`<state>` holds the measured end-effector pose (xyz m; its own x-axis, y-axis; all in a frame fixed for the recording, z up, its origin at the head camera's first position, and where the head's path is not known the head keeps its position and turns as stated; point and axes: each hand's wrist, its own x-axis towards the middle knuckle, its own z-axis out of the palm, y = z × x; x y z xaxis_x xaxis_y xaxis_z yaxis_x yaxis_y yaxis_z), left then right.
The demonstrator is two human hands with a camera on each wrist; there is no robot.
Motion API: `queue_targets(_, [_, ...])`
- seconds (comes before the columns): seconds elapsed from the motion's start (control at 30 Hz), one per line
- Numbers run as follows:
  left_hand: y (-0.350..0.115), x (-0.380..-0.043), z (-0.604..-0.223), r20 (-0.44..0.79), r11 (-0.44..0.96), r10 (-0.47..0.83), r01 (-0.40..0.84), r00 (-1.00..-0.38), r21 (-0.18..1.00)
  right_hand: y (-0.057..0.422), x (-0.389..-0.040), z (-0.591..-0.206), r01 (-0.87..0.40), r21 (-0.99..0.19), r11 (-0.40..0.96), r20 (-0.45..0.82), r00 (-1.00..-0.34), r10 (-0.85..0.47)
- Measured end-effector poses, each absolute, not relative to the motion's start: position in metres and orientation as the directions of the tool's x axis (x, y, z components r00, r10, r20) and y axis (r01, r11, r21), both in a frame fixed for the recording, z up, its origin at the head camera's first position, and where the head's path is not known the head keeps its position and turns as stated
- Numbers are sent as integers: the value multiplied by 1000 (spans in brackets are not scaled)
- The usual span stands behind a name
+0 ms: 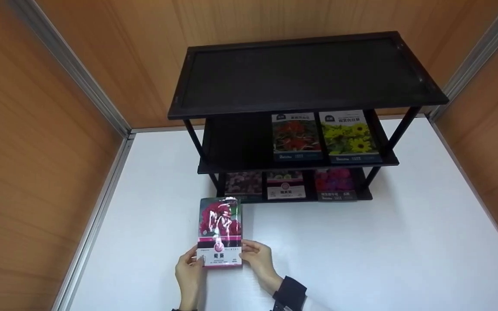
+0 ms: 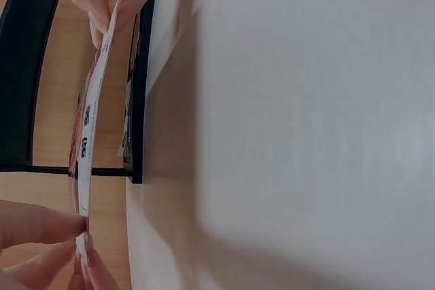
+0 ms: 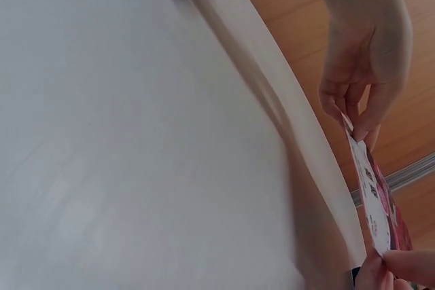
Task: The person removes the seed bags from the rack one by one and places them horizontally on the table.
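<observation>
A flower seed packet (image 1: 219, 231) with a picture of deep pink blooms and a white label band is held up over the white table, in front of the shelf's left end. My left hand (image 1: 189, 273) pinches its lower left edge between thumb and fingers. On the opposite edge, my right hand (image 1: 260, 261) pinches the packet low down. In the left wrist view the packet (image 2: 92, 123) appears nearly edge-on, slightly bowed between both hands. The right wrist view shows the packet (image 3: 372, 191) stretched between the two hands, with its shadow on the table.
A black tiered shelf (image 1: 305, 73) stands at the back. Its middle tier holds a red flower packet (image 1: 296, 134) and a yellow flower packet (image 1: 350, 136). On the bottom tier lie a pale pink packet (image 1: 244, 183), a white-labelled packet (image 1: 285, 185) and a magenta packet (image 1: 334, 185). Wood-grain walls (image 1: 37, 151) enclose the table.
</observation>
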<state>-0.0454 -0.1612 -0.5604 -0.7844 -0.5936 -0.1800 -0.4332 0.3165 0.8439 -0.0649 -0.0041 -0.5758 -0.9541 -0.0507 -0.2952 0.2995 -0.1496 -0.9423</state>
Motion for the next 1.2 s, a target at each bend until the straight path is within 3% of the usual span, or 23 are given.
queue_targets(0.27, [-169, -46, -563, -129, 398, -566, -407, -814, 822, -11, -63, -562, 253, -963, -91, -249, -967, -55])
queue_targets(0.83, [-172, -46, -572, -130, 449, -570, -440, -811, 777, -18, -66, -591, 288, -956, -54, -281, -954, -108])
queue_targets(1.2, [-174, -46, -575, -134, 482, -543, -439, -829, 758, -20, -66, -594, 226, -974, 10, -225, -967, -120])
